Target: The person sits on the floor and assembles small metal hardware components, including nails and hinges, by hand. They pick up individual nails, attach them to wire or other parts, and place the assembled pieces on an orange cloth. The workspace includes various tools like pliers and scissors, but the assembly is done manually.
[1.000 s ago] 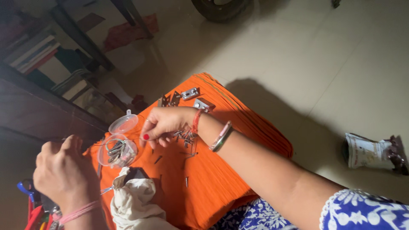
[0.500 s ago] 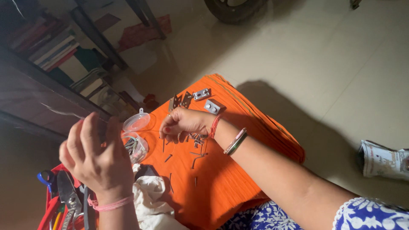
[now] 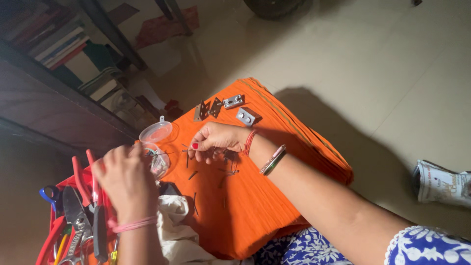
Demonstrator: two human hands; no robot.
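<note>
From the head view, the right hand [image 3: 214, 141] pinches a thin nail [image 3: 172, 152] between closed fingertips above the orange cloth [image 3: 255, 196], where loose nails [image 3: 228, 164] lie. The left hand [image 3: 125, 179] hovers over the clear plastic container [image 3: 156, 162]; whether its fingers grip anything cannot be told.

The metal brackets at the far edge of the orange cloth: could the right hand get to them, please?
Probably yes: the right hand rests on the orange cloth just short of the metal brackets, with only bare cloth between.
</note>
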